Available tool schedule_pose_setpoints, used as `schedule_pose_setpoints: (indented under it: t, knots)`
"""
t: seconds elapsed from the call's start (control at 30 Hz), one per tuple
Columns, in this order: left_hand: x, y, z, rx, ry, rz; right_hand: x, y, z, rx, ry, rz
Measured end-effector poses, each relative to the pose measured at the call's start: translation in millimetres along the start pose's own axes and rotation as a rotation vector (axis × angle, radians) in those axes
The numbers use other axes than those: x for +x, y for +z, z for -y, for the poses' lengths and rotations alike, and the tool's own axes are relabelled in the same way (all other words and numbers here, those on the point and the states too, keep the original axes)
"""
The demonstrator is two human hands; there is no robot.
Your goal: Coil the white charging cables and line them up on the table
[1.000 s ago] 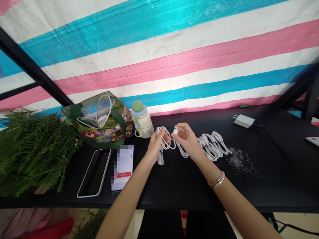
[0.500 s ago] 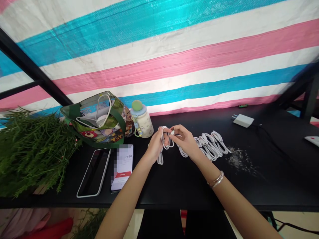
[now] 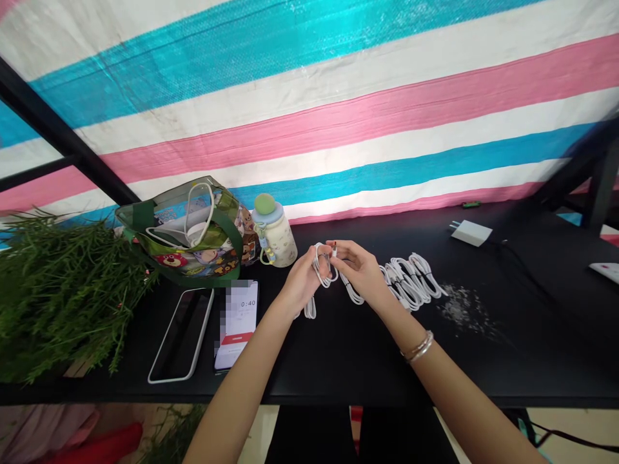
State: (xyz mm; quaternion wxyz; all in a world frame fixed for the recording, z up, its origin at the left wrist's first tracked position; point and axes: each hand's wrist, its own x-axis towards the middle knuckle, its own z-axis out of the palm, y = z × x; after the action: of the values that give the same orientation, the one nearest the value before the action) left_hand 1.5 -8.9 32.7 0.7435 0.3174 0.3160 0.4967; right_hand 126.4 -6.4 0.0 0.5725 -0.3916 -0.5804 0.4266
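In the head view a coiled white cable (image 3: 327,281) hangs in my left hand (image 3: 300,278), its fingers closed round the loops. My right hand (image 3: 358,269) pinches a small white plug (image 3: 334,252) with a metal end, close to the left fingertips. Both hands are above the black table. Partly under the left hand lies a white cable bundle (image 3: 310,308). Beside the right hand lies another bundle (image 3: 352,290), with a row of several tied white cables (image 3: 411,282) further right. The fingers hide part of the coil.
Left of my hands stand a cream bottle (image 3: 281,243), a green-handled bag (image 3: 206,258) and a leafy plant (image 3: 62,296). Two phones lie nearer, a lit one (image 3: 236,328) and a dark one (image 3: 181,335). Rightward are pale scraps (image 3: 467,310) and a white charger (image 3: 472,233).
The plug between my hands has turned more upright, its metal end now showing. My left hand still keeps the coil, and the other things lie as before.
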Motion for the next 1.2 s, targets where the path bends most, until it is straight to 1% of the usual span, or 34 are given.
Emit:
schedule_pose_setpoints:
  t: [0.17, 0.33, 0.63, 0.83, 0.93, 1.2]
  knots:
    - [-1.2, -0.8, 1.7, -0.007, 0.046, 0.069, -0.3, 0.6, -1.7, 0.032, 0.016, 0.054]
    - [-0.3, -2.6, 1.8, -0.037, 0.051, 0.064, -1.3, 2.0, -3.0, 0.025, -0.02, 0.12]
    - [0.3, -4.8, 3.6, -0.024, 0.053, 0.034, -5.7, 4.8, 4.5, -0.138, -0.075, 0.078]
    - [0.9, -5.5, 6.9, -0.011, 0.063, 0.065, -6.2, 5.7, 5.8, -0.259, -0.117, 0.068]
    - [2.3, -7.3, 8.4, 0.017, 0.067, 0.083, -6.4, 6.2, 4.1, -0.29, -0.121, 0.063]
    - [0.7, -5.9, 6.4, 0.073, 0.067, 0.067, -6.9, 6.2, 4.6, -0.297, -0.116, 0.077]
